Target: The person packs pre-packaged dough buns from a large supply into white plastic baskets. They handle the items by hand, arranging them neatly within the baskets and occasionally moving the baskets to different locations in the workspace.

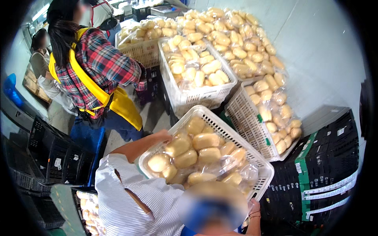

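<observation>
The left fingers (163,136) clasp the left rim of a white crate (265,175) of bagged tan pieces, its far edge close to a neighbouring crate (248,118); floor (152,118) shows beyond. Right fingers (254,206), at the near corner: cannot tell.

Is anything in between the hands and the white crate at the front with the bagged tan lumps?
Nothing visible is. The left hand grips the rim of the white crate. The right hand is at the crate's near right end, though its exact hold is unclear.
</observation>
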`<state>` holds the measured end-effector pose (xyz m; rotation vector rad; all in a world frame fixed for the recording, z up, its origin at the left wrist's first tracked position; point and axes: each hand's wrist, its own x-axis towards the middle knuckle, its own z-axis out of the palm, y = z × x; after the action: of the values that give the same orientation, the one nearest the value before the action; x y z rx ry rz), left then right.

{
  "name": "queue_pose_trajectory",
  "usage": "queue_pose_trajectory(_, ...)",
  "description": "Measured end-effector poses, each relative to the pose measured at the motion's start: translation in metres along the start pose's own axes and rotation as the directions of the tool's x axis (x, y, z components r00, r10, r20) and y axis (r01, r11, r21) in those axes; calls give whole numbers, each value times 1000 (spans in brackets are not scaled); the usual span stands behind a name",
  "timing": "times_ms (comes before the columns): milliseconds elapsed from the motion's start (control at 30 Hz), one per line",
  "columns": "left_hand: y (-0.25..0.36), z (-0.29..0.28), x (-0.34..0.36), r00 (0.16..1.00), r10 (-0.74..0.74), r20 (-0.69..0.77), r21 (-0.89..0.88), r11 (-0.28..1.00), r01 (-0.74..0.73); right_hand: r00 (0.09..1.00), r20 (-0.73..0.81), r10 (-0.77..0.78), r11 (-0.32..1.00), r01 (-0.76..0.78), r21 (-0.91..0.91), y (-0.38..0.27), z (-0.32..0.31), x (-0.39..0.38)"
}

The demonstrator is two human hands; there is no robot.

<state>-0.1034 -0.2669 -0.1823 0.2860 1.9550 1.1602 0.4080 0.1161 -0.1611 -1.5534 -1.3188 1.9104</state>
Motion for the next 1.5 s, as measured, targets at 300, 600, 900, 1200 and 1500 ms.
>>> queue_pose_trajectory(300,-9,-35,-5,993,104,-55,53,993,-101,963,263,-63,998,63,9,-16,28,-12)
queue_pose_trajectory(600,8,-45,-2,990,-77,-122,167,981,97,990,138,31,988,-10,-153,-3,49,31)
queue_pose_trajectory(900,19,-18,-63,771,282,-571,473,881,28,982,186,9,959,44,-281,-9,39,48)
queue_pose_trajectory(1200,-133,68,-220,383,3,-924,27,998,58,949,306,-72,901,194,-388,-7,31,62)
queue_pose_trajectory(1500,-255,257,-315,596,-462,-657,-546,836,45,897,417,-145,769,368,-523,-11,51,53)
